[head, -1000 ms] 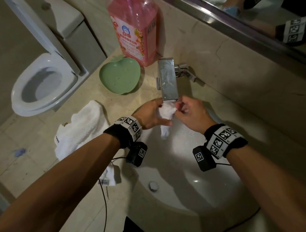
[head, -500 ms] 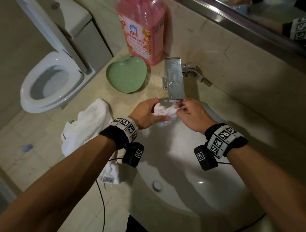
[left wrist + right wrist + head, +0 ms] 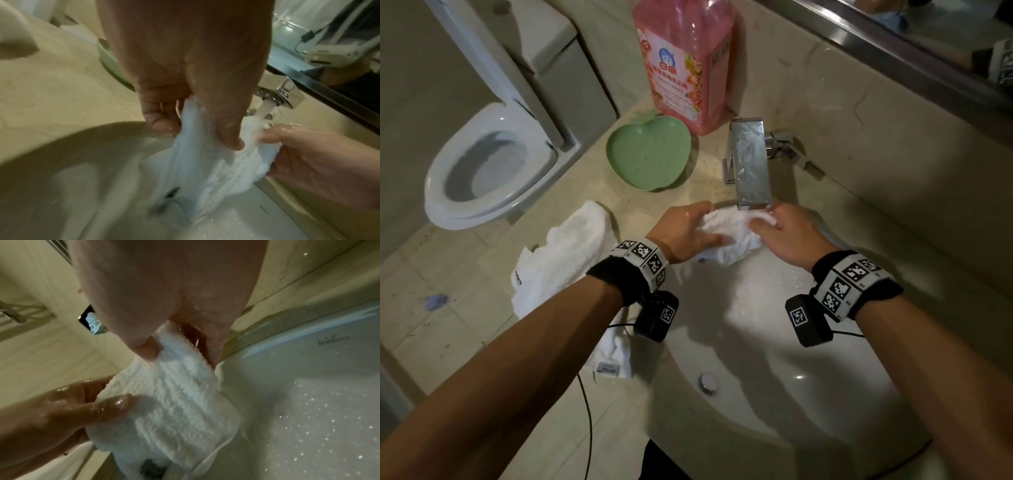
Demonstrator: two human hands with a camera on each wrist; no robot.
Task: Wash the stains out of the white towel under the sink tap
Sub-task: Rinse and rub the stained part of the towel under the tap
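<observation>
Both hands grip the white towel [image 3: 732, 233] under the tap [image 3: 751, 164]. The left hand [image 3: 688, 233] pinches the towel's left end between thumb and curled fingers; the right hand [image 3: 787, 233] pinches the right end the same way. The hands sit close together, with only the towel between them.

The towel is stretched between the 2 hands — its long axis runs left to right, roughly level, directly below the spout. Its lower edge hangs loose toward the sink [image 3: 774, 342]. The fabric is bunched, wet and ribbed terry; in the right wrist view a dark patch [image 3: 152, 467] shows near the hanging lower edge — blurred, so its nature cannot be told.

On the bench [image 3: 698, 192] left of the sink lies a second white towel [image 3: 571, 260]. Behind it stand a green heart-shaped dish [image 3: 649, 154] and a pink bottle [image 3: 685, 61].
</observation>
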